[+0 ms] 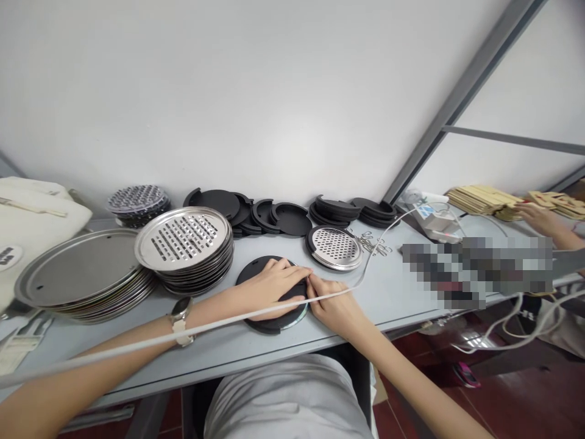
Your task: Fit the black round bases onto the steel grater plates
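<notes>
In front of me on the table lies a round black plastic piece (256, 268), with a thin shiny rim showing at its lower right. My left hand (276, 286) rests on top of it, palm down, fingers stretched toward the right edge. At that right edge my right hand (331, 305) has its fingers closed in a pinch, close to the left fingertips; the exact grip is partly hidden. Just behind sits a small round metal grater (336, 247) with a black crescent on its left rim. A stack of round metal graters (185, 244) stands to the left.
Round metal plates (85, 268) are stacked at far left, near spiked discs (139, 201). Black round pieces (292, 218) line the wall beside metal clips (375, 242). A white cable (183, 334) crosses before my arms. Another person's hand (539, 219) is by wooden pieces (484, 198).
</notes>
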Demonstrator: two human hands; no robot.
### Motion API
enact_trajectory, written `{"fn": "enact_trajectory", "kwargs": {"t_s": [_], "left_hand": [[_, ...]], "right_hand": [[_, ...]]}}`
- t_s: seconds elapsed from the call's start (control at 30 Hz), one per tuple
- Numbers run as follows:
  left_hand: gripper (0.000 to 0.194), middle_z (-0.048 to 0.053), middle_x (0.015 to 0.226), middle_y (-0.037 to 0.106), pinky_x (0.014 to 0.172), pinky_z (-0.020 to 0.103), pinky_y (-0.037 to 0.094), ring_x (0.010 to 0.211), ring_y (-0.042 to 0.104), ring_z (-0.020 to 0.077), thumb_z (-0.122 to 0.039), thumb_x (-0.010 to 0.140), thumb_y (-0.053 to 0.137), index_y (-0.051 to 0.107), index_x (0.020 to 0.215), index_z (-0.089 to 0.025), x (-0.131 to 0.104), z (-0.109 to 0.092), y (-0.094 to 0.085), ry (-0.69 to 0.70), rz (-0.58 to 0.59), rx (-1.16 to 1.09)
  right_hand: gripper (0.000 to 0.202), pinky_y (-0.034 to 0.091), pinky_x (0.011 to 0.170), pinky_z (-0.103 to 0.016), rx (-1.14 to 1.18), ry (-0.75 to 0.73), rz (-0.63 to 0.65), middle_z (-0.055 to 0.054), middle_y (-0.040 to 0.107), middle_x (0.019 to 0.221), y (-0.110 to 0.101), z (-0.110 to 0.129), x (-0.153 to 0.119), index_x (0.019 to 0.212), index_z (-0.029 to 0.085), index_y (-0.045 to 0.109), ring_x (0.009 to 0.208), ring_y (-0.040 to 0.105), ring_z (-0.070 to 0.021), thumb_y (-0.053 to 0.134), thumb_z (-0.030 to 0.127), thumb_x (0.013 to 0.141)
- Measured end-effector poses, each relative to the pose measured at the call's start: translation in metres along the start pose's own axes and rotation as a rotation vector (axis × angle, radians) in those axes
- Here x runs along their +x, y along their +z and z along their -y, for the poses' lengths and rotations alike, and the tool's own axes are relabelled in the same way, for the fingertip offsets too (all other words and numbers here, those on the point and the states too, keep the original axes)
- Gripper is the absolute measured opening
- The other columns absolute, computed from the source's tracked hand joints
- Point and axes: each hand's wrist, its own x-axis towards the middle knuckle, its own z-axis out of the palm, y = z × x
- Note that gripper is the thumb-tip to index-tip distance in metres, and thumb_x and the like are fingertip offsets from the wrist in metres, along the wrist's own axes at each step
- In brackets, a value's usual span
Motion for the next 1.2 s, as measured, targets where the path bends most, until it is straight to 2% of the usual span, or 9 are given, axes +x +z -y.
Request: {"fn": "enact_trajectory", "kwargs": {"t_s": [0.37,0.5,0.63,0.8,0.87,0.97,1.03,1.1,1.2], "left_hand": [[0.038,0.009,0.123,0.060,0.103,0.040,0.034,0.112,0.050,0.0245,-0.030,0.096,0.045,0.049,0.132,-0.019,0.011,0.023,-0.004,0.150,-0.002,-0.045],[0.035,0.007,0.128,0.058,0.107,0.039,0.029,0.120,0.047,0.0216,-0.027,0.097,0.042,0.050,0.131,-0.021,0.010,0.022,-0.001,0.103,-0.052,-0.036],[0.030,0.005,0.128,0.058,0.107,0.036,0.028,0.121,0.047,0.0188,-0.026,0.099,0.040,0.051,0.127,-0.021,0.011,0.016,0.004,0.061,-0.058,-0.006],[0.030,0.006,0.126,0.057,0.104,0.041,0.032,0.118,0.047,0.0209,-0.028,0.101,0.035,0.051,0.125,-0.022,0.019,0.004,0.017,-0.133,-0.144,0.036],[0.030,0.006,0.128,0.056,0.105,0.042,0.032,0.120,0.046,0.0211,-0.029,0.101,0.035,0.050,0.126,-0.021,0.020,0.001,0.018,-0.169,-0.152,0.004],[0.041,0.008,0.141,0.046,0.111,0.040,0.028,0.131,0.039,0.0207,-0.038,0.101,0.032,0.040,0.138,-0.019,0.015,0.000,0.008,-0.166,-0.119,-0.089],[0.059,0.012,0.151,0.032,0.113,0.038,0.026,0.139,0.030,0.0220,-0.049,0.099,0.034,0.025,0.147,-0.015,0.008,0.002,-0.003,-0.121,-0.016,-0.137],[0.082,0.015,0.154,0.024,0.114,0.039,0.025,0.142,0.025,0.0258,-0.062,0.090,0.045,0.017,0.150,-0.013,0.001,0.005,-0.012,-0.027,0.112,-0.135],[0.110,0.020,0.155,0.018,0.116,0.046,0.018,0.144,0.016,0.0333,-0.070,0.072,0.063,0.016,0.151,-0.009,-0.006,0.007,-0.014,0.072,0.135,-0.044]], "right_hand": [[0.030,0.033,0.058,-0.027,0.053,0.004,-0.025,-0.009,0.072,0.077,0.002,0.000,-0.001,0.105,0.011,0.059,0.060,0.063,-0.0182,0.033,0.020,0.094],[0.030,0.033,0.058,-0.027,0.046,-0.001,-0.012,-0.009,0.071,0.075,0.002,0.001,-0.001,0.101,0.011,0.060,0.061,0.063,-0.0183,0.033,0.020,0.094],[0.030,0.033,0.059,-0.028,0.046,-0.017,0.000,-0.009,0.071,0.078,-0.001,-0.005,0.000,0.107,0.010,0.060,0.061,0.062,-0.0183,0.034,0.020,0.095],[0.030,0.036,0.063,-0.027,0.047,-0.069,-0.014,-0.010,0.070,0.082,-0.005,-0.021,0.007,0.105,0.011,0.061,0.068,0.063,-0.0187,0.034,0.019,0.097],[0.030,0.038,0.065,-0.027,0.059,-0.094,-0.022,-0.011,0.070,0.084,-0.005,-0.026,0.009,0.102,0.011,0.062,0.071,0.063,-0.0190,0.034,0.019,0.096],[0.029,0.040,0.068,-0.028,0.079,-0.117,-0.026,-0.012,0.069,0.085,-0.003,-0.029,0.011,0.101,0.011,0.062,0.074,0.063,-0.0198,0.035,0.018,0.096],[0.028,0.041,0.069,-0.028,0.090,-0.121,-0.033,-0.013,0.069,0.086,-0.002,-0.030,0.010,0.102,0.010,0.061,0.075,0.063,-0.0202,0.035,0.017,0.095],[0.028,0.041,0.068,-0.028,0.104,-0.123,-0.037,-0.013,0.069,0.085,-0.001,-0.029,0.010,0.103,0.010,0.061,0.074,0.063,-0.0197,0.035,0.017,0.095],[0.027,0.039,0.065,-0.027,0.115,-0.117,-0.032,-0.011,0.068,0.081,-0.001,-0.028,0.009,0.099,0.010,0.060,0.069,0.061,-0.0180,0.034,0.018,0.096]]}}
